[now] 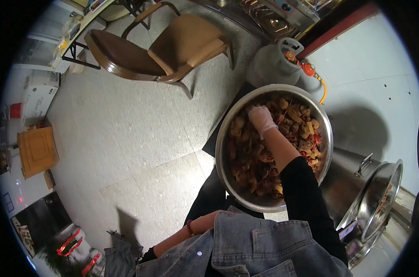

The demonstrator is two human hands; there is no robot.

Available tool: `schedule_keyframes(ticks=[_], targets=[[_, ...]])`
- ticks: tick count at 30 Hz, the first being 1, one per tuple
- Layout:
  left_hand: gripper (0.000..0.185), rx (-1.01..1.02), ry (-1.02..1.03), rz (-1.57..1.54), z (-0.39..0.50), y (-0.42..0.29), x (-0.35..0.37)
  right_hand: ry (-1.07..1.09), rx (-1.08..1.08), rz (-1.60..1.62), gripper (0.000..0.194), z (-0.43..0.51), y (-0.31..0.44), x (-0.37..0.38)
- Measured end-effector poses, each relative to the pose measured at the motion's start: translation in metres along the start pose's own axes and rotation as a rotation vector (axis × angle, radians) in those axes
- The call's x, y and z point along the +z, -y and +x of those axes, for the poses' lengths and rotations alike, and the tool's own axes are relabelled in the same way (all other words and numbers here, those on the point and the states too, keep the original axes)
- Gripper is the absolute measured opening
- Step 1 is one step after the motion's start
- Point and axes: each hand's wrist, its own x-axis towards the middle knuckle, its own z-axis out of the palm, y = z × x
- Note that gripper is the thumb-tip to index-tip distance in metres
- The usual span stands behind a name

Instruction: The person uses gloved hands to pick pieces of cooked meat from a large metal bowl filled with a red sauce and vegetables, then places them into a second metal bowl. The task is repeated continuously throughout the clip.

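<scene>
A large stainless steel basin (pixel 325 121) stands before me, holding chunks of cooked-looking food (pixel 292 128) with red pieces that look like chilies. My right hand (pixel 261 117), in a thin clear glove, reaches down into the food near the basin's far left side. Its fingertips are hidden in the food, so whether they grip anything does not show. My left forearm, with a dark red bead bracelet (pixel 189 228), lies across my front at the denim garment; the left hand itself is out of sight beneath the cloth.
Beyond the basin stands a grey gas cylinder (pixel 272 65) with an orange regulator (pixel 308 69) and hose. A brown chair (pixel 185 41) is at the upper left. At right are a big steel pot (pixel 348 173) and a smaller steel basin (pixel 398 180). Boxes line the left side.
</scene>
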Motion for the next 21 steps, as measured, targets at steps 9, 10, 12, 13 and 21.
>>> schedule_keyframes(ticks=[9, 10, 12, 13, 21], targets=[[0.031, 0.016, 0.050, 0.094, 0.018, -0.020, 0.031, -0.465, 0.340, 0.452, 0.034, -0.101, -0.023, -0.033], [0.033, 0.043, 0.080, 0.124, 0.021, -0.023, 0.035, -0.466, 0.411, 0.602, 0.039, -0.117, -0.023, -0.034], [0.033, 0.070, 0.114, 0.193, 0.031, -0.029, 0.045, -0.158, 0.624, 0.983, 0.041, -0.139, -0.030, -0.039], [0.032, 0.066, 0.136, 0.247, 0.034, -0.031, 0.051, -0.006, 0.715, 1.170, 0.042, -0.152, -0.032, -0.040], [0.011, 0.287, 0.274, 0.518, 0.072, -0.053, 0.110, -0.414, 0.536, 2.571, 0.026, -0.302, -0.060, -0.087]])
